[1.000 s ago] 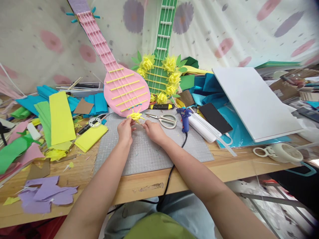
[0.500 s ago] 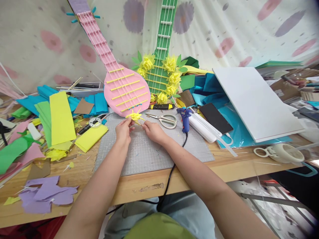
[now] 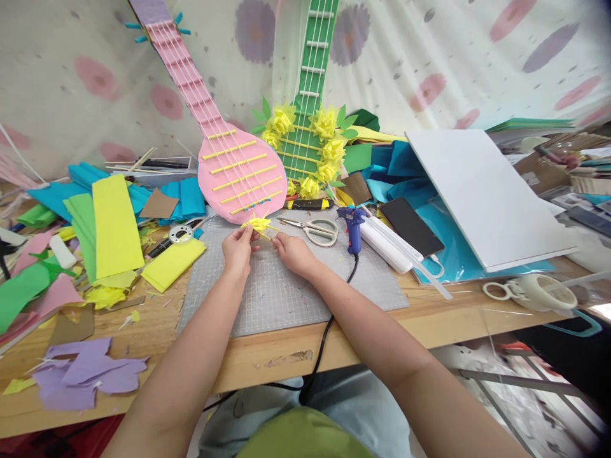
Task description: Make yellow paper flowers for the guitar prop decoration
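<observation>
My left hand (image 3: 237, 250) pinches a yellow paper flower (image 3: 258, 224) with narrow, pointed petals, just above the cutting mat. From the other side, my right hand (image 3: 292, 252) is closed on the flower's thin yellow stem (image 3: 265, 236), fingertips pressed together. Right behind the flower leans a pink paper banjo-like instrument (image 3: 243, 178) with white strings and yellow strips. Scissors (image 3: 321, 231) with pale handles lie beyond my right hand, and a blue glue gun (image 3: 354, 230) stands to their right.
Under my hands lies a grey cutting mat (image 3: 286, 305). A green instrument (image 3: 302, 149) with yellow flowers stands behind. Yellow crepe paper (image 3: 117, 226) and purple scraps (image 3: 88, 375) lie left; a phone (image 3: 411, 227), white board (image 3: 491, 197) and tape roll (image 3: 539, 292) lie right. The glue gun's black cord (image 3: 329, 331) crosses the table edge.
The view has shifted very slightly. Both hands keep their grip on the flower and its stem, in nearly the same place.
</observation>
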`<state>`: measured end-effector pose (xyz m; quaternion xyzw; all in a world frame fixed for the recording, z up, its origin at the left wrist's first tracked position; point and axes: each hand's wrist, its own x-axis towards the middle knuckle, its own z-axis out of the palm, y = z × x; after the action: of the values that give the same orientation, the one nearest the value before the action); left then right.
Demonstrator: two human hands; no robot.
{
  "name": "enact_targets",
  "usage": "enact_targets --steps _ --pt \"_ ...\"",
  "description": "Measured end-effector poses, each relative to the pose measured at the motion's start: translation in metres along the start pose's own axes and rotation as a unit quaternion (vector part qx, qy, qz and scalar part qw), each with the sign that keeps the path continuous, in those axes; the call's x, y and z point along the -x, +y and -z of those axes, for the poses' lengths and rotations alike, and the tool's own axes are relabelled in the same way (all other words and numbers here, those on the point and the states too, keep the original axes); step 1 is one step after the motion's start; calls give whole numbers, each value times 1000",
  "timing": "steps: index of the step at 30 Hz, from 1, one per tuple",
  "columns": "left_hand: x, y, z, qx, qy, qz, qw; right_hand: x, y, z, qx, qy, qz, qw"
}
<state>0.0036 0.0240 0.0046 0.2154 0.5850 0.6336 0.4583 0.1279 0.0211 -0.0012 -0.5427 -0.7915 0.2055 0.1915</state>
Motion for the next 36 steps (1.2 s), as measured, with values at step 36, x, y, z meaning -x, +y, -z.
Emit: enact_targets --steps 36 --pt "-4 3 3 33 8 -18 999 0 5 0 -23 44 40 998"
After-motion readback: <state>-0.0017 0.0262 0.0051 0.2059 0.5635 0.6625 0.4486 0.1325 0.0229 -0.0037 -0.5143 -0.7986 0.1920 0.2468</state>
